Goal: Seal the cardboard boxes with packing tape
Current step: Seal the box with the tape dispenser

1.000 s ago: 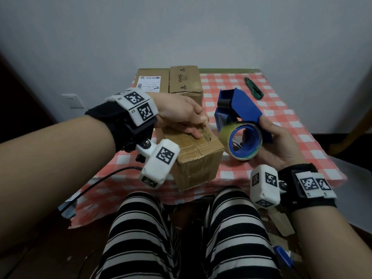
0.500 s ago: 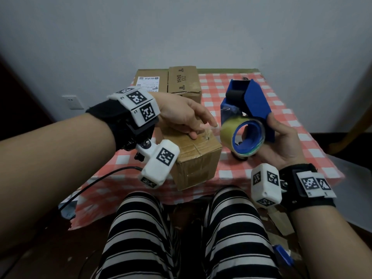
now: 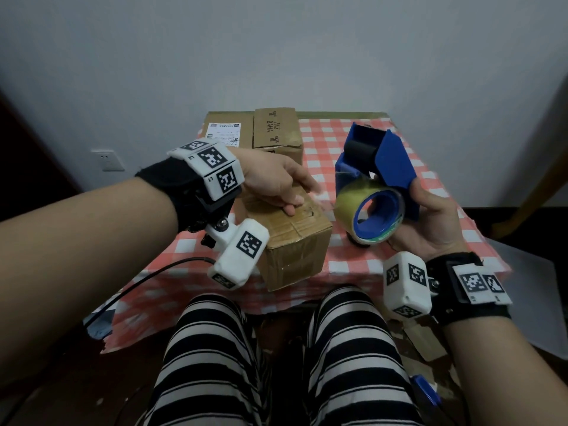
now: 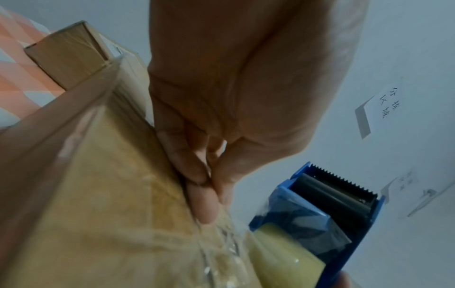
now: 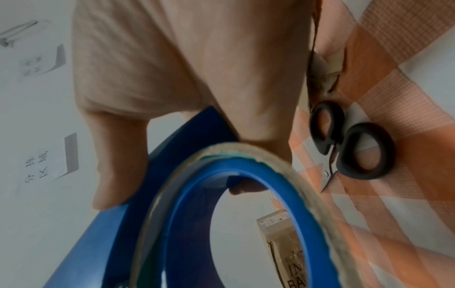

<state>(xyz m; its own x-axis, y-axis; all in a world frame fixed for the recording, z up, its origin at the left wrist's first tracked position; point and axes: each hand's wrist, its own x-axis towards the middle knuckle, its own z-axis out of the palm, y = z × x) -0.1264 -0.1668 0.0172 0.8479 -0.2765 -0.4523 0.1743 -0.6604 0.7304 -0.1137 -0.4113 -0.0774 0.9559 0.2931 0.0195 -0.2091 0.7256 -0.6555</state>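
Note:
A small cardboard box (image 3: 295,241) stands at the table's near edge, its top seam covered with clear tape. My left hand (image 3: 299,198) lies on the box top, fingers stretched out and pressing flat near its right end. A crumpled strip of clear tape (image 4: 221,239) runs from under those fingers (image 4: 204,210) to the roll. My right hand (image 3: 424,210) grips a blue tape dispenser (image 3: 387,161) just right of the box, tilted up, with its yellowish tape roll (image 3: 365,210) facing me. The serrated blade (image 4: 344,179) points away from the box.
Two more cardboard boxes (image 3: 227,130) (image 3: 276,127) stand at the back left of the red-checked table (image 3: 322,130). Black-handled scissors (image 5: 349,148) lie on the cloth beyond the dispenser. My striped knees (image 3: 215,348) sit under the near edge; a cable (image 3: 147,278) hangs at left.
My right hand has lifted and tilted the dispenser up and away to the right of the box. The left hand's fingers have straightened and slid toward the box's right end.

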